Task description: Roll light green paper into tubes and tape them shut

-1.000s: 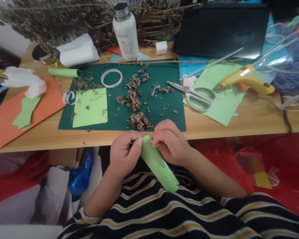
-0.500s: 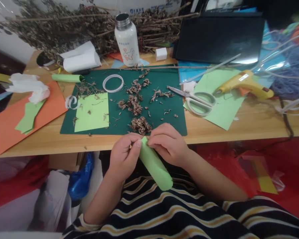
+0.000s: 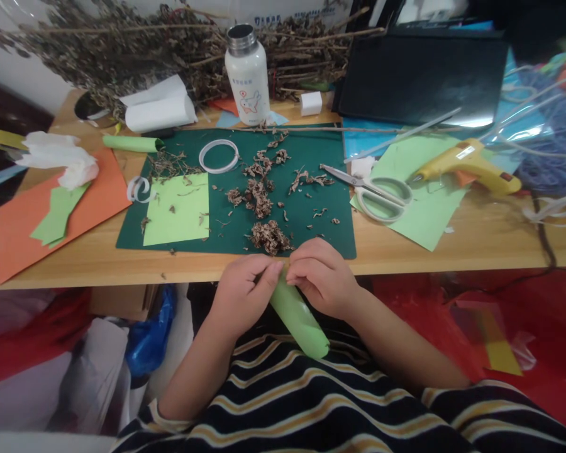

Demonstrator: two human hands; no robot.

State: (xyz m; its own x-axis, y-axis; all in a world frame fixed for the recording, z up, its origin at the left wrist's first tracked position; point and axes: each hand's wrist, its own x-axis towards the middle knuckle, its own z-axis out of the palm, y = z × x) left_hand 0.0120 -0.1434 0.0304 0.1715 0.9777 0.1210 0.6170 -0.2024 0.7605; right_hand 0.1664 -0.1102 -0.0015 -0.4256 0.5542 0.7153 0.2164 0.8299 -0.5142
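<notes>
A rolled tube of light green paper (image 3: pixel 300 318) slants from the table's front edge down toward my striped shirt. My left hand (image 3: pixel 244 296) pinches the tube's upper end from the left, fingers closed. From the right, my right hand (image 3: pixel 321 277) closes round the same end, covering its top. Both hands sit just below the wooden table edge, in front of a dark green cutting mat (image 3: pixel 311 151) strewn with dried plant bits (image 3: pixel 268 235).
On the mat lie a green paper square (image 3: pixel 177 209) and a white tape ring (image 3: pixel 218 156). Scissors (image 3: pixel 372 190) and a yellow glue gun (image 3: pixel 466 166) rest on green paper at right. A white bottle (image 3: pixel 248 75), dried branches and a black tray stand behind. Orange paper (image 3: pixel 23 226) lies left.
Both hands have closed in on the tube's upper end, which is now covered by the fingers. The tube's lower end has tightened slightly. The view has shifted a little.
</notes>
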